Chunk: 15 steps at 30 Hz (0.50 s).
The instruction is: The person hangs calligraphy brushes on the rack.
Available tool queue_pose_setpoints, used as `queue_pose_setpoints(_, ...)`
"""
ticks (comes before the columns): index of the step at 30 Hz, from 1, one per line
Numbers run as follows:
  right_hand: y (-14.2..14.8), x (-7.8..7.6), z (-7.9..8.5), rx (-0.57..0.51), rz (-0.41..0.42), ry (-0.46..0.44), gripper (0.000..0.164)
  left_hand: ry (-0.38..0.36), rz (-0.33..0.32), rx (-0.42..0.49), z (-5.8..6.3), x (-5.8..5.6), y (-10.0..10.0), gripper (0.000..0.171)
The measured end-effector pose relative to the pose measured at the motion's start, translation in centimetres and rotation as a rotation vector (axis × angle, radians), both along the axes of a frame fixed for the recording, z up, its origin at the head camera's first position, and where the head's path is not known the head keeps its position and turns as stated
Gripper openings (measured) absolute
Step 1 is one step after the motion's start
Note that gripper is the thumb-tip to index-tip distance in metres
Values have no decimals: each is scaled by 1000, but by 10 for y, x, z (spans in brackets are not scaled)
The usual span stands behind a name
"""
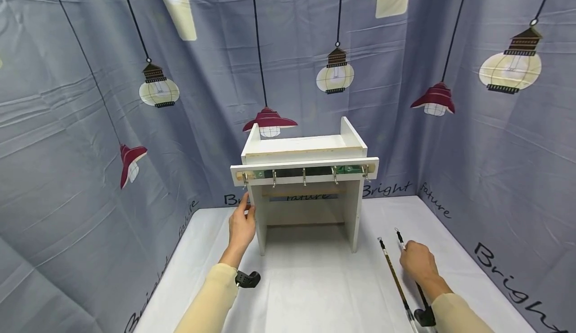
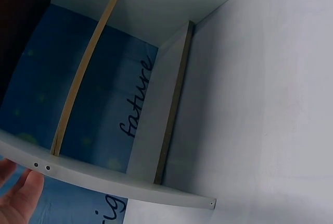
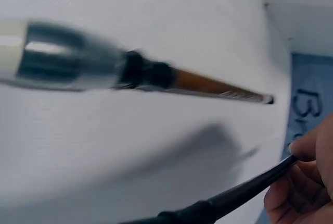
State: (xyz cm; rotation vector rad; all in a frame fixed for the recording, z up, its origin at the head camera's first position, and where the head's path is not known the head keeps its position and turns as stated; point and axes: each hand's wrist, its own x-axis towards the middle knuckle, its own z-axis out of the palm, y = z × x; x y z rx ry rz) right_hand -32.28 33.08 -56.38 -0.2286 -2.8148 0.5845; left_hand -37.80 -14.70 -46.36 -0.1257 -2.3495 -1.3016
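Observation:
A white wooden rack (image 1: 301, 145) stands on the table, with several metal hooks (image 1: 304, 175) along its front rail. My left hand (image 1: 242, 225) rests its fingers against the outer face of the rack's left side panel (image 2: 104, 177). My right hand (image 1: 419, 263) pinches a dark-handled calligraphy brush (image 3: 255, 188) near its upper end, where a small hanging loop shows in the head view. To the left of that hand lies a second brush (image 1: 394, 275) with a brown handle, seen large and blurred in the right wrist view.
White cloth (image 1: 306, 293) covers the table under the rack and brushes. A blue-grey curtain (image 1: 216, 63) printed with lamps surrounds the table at the back and sides. Wooden crossbars (image 2: 83, 73) span the rack's lower opening.

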Motion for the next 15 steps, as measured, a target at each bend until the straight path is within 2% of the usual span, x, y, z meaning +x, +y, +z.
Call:
queue_pose_setpoints(7, -16, 2, 27, -43, -11, 167, 28, 16, 4, -11, 0, 1, 0, 51)
queue_pose_setpoints(15, -37, 11, 59, -109, -19, 329, 27, 24, 5, -19, -1, 2, 0, 50)
